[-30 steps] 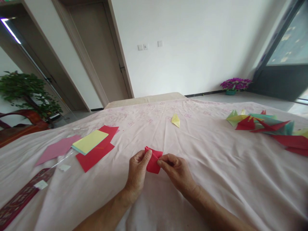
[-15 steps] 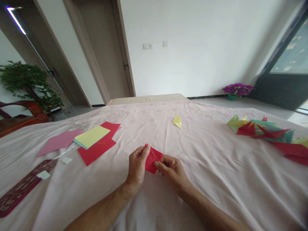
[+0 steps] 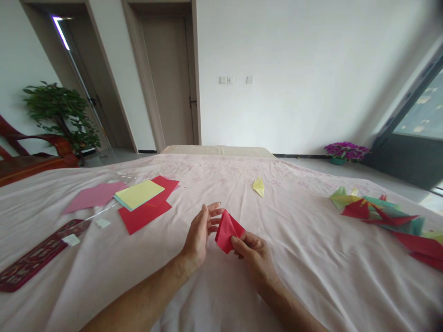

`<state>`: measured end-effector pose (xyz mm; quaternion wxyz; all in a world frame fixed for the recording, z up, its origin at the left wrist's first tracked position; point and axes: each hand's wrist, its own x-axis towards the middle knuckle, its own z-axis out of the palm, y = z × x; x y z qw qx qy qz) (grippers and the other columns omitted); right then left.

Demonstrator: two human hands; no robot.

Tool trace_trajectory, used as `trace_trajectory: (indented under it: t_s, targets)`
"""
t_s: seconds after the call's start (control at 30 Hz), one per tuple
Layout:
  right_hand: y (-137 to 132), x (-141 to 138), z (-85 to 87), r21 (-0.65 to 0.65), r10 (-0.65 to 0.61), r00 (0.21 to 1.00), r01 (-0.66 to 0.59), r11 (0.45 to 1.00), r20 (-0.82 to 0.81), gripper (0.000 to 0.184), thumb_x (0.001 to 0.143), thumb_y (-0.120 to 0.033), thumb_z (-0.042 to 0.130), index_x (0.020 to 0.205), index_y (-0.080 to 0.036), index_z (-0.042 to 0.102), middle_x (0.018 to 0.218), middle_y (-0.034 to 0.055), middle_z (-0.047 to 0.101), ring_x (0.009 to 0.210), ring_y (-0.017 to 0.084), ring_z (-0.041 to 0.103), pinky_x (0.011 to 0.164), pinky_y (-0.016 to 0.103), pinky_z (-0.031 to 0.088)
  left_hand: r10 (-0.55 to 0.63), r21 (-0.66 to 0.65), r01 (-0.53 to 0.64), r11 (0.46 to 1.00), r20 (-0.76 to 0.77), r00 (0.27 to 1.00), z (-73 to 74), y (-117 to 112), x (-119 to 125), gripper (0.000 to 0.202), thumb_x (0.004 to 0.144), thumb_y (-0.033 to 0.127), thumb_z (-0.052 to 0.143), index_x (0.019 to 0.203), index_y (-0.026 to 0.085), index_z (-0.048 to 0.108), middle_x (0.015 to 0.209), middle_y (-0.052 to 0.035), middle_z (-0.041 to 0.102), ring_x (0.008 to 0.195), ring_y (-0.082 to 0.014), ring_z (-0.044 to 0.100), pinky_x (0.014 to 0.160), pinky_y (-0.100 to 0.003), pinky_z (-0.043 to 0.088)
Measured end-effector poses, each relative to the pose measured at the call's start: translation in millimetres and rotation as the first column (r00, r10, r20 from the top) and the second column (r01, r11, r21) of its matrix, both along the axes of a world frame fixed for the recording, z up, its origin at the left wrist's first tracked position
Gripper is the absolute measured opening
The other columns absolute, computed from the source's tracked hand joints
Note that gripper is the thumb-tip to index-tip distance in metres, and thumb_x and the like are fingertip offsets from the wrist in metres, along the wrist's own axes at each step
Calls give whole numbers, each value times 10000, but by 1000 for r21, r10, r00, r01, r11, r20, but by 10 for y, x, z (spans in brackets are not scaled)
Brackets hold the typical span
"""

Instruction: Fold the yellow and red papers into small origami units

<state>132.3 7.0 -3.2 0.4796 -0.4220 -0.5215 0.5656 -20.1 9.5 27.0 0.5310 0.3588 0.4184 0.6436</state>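
Note:
A small folded piece of red paper (image 3: 227,230) is held up over the cloth near the middle of the view. My right hand (image 3: 254,251) pinches its lower right side between thumb and fingers. Just left of the paper, my left hand (image 3: 202,233) has its fingers stretched out and apart, with nothing gripped. Its fingertips are close to the paper's left edge; whether they touch it I cannot tell. Creases run down from the paper's pointed top.
Pink-white cloth (image 3: 297,286) covers the surface. At left lie red sheets (image 3: 145,216), yellow sheets (image 3: 140,193), a pink sheet (image 3: 93,197) and a dark red packet (image 3: 38,258). A folded yellow piece (image 3: 259,186) lies ahead; several folded paper shapes (image 3: 377,212) are at right.
My left hand has let go of the red paper and opened its fingers. The right hand still holds the paper, now turned with its point up. The camera view has tilted and shifted.

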Motion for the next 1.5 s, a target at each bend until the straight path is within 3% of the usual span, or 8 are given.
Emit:
trace_trajectory:
  t_s: [0.2,0.33,0.43,0.53,0.73,0.93,1.27,1.5]
  targets:
    - [91,22,-31,54,-159,987,157,986,29,348,750,-477,690,626,-165,599,562,-8,576,531,107,471,522,224,364,-203,-101,188,977,-177,963,-91,-145,31,463,728,467,725,1071,167,642,937,-54,658,717,-121,585,526,-180,393]
    - [43,-17,-1,133,-174,984,166,977,44,315,739,-459,704,653,-166,626,569,-3,591,547,124,504,524,234,393,-191,-143,188,972,-5,982,-190,-175,151,373,714,469,738,851,131,657,703,4,592,532,-59,498,420,-150,290]
    - [-25,-23,4,220,-178,983,165,961,41,268,754,-430,702,823,-173,663,691,16,651,609,143,541,552,249,424,-192,-190,231,954,205,960,-239,-145,158,374,702,457,761,868,138,659,686,25,579,510,-33,491,412,-124,297]
    - [-81,19,11,369,-236,969,191,909,80,268,820,-377,653,1018,-198,633,827,30,667,690,154,566,619,272,458,-250,-214,333,918,340,907,-261,-123,89,386,677,435,794,901,150,662,710,27,604,498,-23,512,410,-110,338]
    - [-145,102,142,637,-252,956,99,765,153,274,890,-263,568,1161,-228,585,930,41,619,792,165,584,697,290,476,-331,-238,426,873,351,876,-258,-130,-8,375,688,434,789,889,148,654,674,39,598,470,-29,537,410,-114,381]
    - [-143,105,213,650,-150,967,-22,760,208,294,910,-256,537,1200,-228,576,926,41,615,778,162,570,690,289,475,-464,-198,517,833,258,847,-293,-81,-79,409,717,496,743,912,148,649,712,27,608,454,-25,535,396,-117,367]
    - [-101,252,223,610,-49,942,-174,773,332,232,857,-267,615,1082,-213,633,895,48,601,720,159,581,624,278,483,-483,-182,515,838,193,854,-283,-9,-154,447,687,492,767,895,110,665,653,3,614,436,-44,542,379,-118,394]
    - [-38,317,207,642,-143,920,-138,754,365,97,874,-267,596,874,-214,677,884,51,529,708,147,537,573,259,447,-495,-214,522,826,168,853,-288,18,-164,405,677,413,802,904,109,660,613,2,623,483,-64,583,460,-134,471]
